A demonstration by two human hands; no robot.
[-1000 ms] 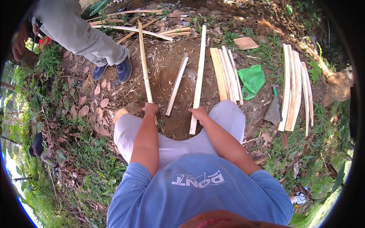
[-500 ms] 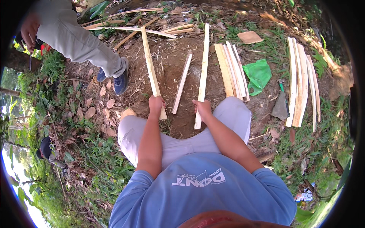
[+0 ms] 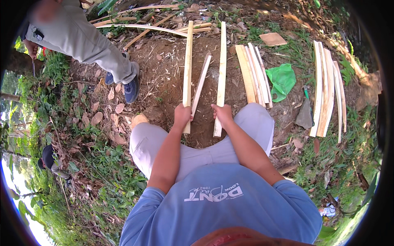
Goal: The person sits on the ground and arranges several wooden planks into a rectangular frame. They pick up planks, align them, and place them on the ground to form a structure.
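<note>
My left hand (image 3: 182,116) is closed round the near part of a long pale wooden strip (image 3: 188,69), which points away from me. In my right hand (image 3: 222,115) is a second long wooden strip (image 3: 221,65), gripped near its close end and nearly parallel to the first. A shorter wooden piece (image 3: 201,84) lies between the two, its near end partly hidden by my left hand. Bare brown soil shows beneath the strips, between my knees.
To the right lie a group of wooden strips (image 3: 246,74), a green plastic bag (image 3: 281,81), a trowel-like tool (image 3: 304,115) and more strips (image 3: 323,90). Further strips (image 3: 143,28) lie at the far left. Another person's leg (image 3: 98,49) stands at left; someone else (image 3: 50,160) is farther off.
My left hand has moved right with its strip, which now stands straighter and closer to the other one. The right-hand strip has shifted only slightly.
</note>
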